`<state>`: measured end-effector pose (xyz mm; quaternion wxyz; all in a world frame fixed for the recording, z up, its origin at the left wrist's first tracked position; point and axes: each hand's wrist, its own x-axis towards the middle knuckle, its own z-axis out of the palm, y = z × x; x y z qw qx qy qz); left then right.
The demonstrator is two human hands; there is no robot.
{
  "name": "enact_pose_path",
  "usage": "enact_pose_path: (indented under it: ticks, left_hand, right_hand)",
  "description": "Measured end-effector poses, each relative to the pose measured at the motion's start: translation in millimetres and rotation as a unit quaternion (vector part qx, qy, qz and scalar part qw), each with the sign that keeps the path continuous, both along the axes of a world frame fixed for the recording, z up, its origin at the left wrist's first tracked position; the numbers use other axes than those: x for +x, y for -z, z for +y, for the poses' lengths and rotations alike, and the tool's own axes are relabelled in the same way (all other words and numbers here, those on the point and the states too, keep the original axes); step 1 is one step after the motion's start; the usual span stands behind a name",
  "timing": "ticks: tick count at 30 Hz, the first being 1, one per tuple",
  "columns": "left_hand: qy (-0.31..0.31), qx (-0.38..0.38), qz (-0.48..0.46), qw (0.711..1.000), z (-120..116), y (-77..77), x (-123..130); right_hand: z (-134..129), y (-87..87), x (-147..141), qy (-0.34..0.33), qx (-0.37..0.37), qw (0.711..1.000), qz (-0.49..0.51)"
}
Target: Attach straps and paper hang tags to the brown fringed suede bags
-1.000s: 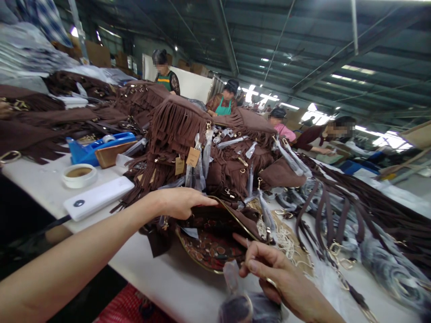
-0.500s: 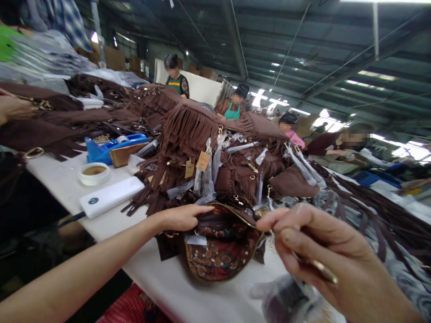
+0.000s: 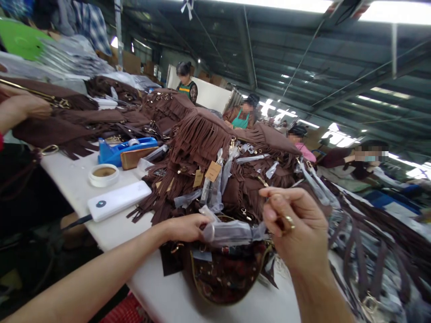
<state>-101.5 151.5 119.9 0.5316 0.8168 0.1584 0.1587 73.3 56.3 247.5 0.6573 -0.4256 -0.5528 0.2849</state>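
A brown handbag stands on the white table with its zipped mouth towards me, showing a dark floral lining. My left hand is closed at the left side of that mouth, its fingertips partly hidden by clear plastic. Across the opening lies a plastic-wrapped strap, its left end against my left fingers. Raised at the right of the bag, my right hand is closed around the strap's other end. A gold metal piece shows between its fingers.
Fringed brown bags with tags are heaped behind. On the left are a white power bank, a tape roll and a blue tape dispenser. Another person's hand holds a bag at far left. Brown straps lie right.
My right hand has moved up and left, bringing the wrapped strap from low on the right across the bag's mouth. My left index finger, stretched along the rim before, has curled in.
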Motion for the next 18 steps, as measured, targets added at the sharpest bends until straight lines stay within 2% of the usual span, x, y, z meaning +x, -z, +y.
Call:
enact_pose_path:
  ticks: [2, 3, 5, 7, 12, 13, 18]
  left_hand:
    - [-0.006, -0.031, 0.004, 0.999, 1.3, 0.8, 0.1]
    - [-0.013, -0.042, 0.009, 0.999, 2.4, 1.7, -0.5]
    - [-0.031, -0.063, 0.027, 0.997, 5.0, 4.2, -2.0]
    - [-0.046, -0.086, 0.046, 0.994, 7.4, 6.9, -2.8]
    - [-0.063, -0.131, 0.070, 0.987, 9.7, 7.9, 1.0]
    - [-0.065, -0.136, 0.073, 0.986, 9.7, 7.0, 1.9]
    - [-0.074, -0.158, 0.077, 0.982, 8.6, 3.1, 3.4]
  right_hand:
    - [5.0, 22.0, 9.1, -0.022, -0.040, 0.989, -0.138]
    - [5.6, 31.3, 12.7, -0.048, -0.056, 0.971, -0.228]
    - [3.3, 46.7, 16.0, -0.113, -0.078, 0.910, -0.392]
    - [-2.1, 58.9, 14.2, -0.150, -0.100, 0.853, -0.490]
    - [-16.0, 80.6, 4.4, -0.083, -0.212, 0.751, -0.620]
    - [-17.6, 82.8, 3.5, -0.077, -0.226, 0.743, -0.625]
    - [-18.4, 82.7, -5.1, -0.086, -0.262, 0.738, -0.615]
